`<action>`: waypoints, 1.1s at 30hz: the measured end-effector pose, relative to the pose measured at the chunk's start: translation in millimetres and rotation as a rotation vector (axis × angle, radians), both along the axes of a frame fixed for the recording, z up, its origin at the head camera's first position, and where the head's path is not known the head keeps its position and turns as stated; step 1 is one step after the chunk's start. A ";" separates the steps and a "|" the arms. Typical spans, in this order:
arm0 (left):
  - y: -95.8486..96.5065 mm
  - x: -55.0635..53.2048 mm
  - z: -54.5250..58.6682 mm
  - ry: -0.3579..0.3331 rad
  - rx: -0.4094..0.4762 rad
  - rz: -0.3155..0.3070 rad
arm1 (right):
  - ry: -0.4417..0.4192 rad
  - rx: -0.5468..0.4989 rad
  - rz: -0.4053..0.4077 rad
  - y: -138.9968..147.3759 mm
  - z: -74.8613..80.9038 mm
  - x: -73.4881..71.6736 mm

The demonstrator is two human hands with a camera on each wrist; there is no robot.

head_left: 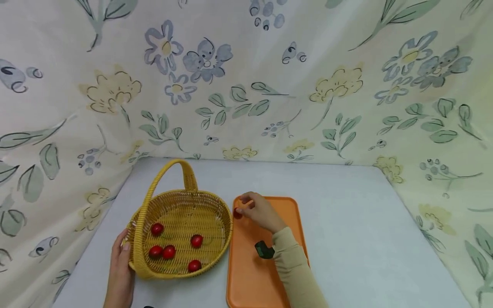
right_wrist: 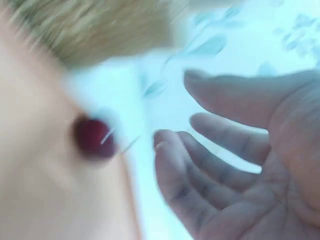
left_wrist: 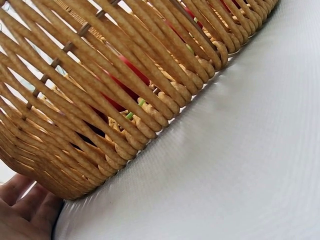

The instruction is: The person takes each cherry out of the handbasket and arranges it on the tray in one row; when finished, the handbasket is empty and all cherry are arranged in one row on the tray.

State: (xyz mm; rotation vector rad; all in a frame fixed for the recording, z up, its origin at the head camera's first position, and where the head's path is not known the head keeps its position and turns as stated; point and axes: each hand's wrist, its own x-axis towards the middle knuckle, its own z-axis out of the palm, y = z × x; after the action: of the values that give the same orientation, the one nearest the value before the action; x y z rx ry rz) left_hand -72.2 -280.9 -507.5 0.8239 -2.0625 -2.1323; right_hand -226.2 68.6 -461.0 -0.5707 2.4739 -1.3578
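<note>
In the head view my left hand [head_left: 121,259] rests against the outer left side of a yellow woven basket [head_left: 209,197] with a tall handle. The left wrist view shows those fingers [left_wrist: 35,202] laid along the low wicker wall. Several red cherries [head_left: 197,241] lie inside the basket. My right hand [head_left: 262,211] is over the upper left of an orange tray [head_left: 246,273], next to a dark red cherry [head_left: 237,213]. Up close in the right wrist view, thumb and fingers are spread apart with nothing between them, and the cherry [right_wrist: 95,138] sits beyond the fingertips, blurred.
Basket and tray stand side by side on a white table [head_left: 358,239]. A floral cloth [head_left: 246,77] hangs behind and around it. By my right cuff a dark green-black block [head_left: 264,250] shows over the tray. The basket handle [head_left: 143,239] arches over its left part.
</note>
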 end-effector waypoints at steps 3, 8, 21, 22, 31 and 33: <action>-0.7 1.1 1.3 0.006 -0.014 0.013 | -0.050 -0.107 0.072 -17.2 27.6 4.9; -2.0 -0.1 3.6 -0.017 -0.007 0.022 | -0.288 -0.186 0.268 -57.6 45.0 2.6; -3.0 -1.8 -2.2 0.047 -0.004 -0.015 | -0.350 0.372 0.476 -116.1 32.5 3.0; -2.7 -1.6 -2.0 0.049 -0.004 -0.012 | -0.374 0.378 0.476 -118.1 32.9 4.3; -2.5 -0.8 -2.3 0.037 -0.004 0.007 | -0.406 0.407 0.435 -127.5 33.9 11.3; -2.4 -0.4 -1.8 0.036 -0.012 0.007 | -0.384 0.418 0.463 -127.6 32.4 10.5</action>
State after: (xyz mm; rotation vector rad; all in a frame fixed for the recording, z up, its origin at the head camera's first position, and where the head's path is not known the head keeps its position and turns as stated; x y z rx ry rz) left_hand -72.6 -283.3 -509.3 0.7839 -2.0493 -2.1135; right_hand -215.7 -59.0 -428.6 -0.6533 2.0525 -0.6741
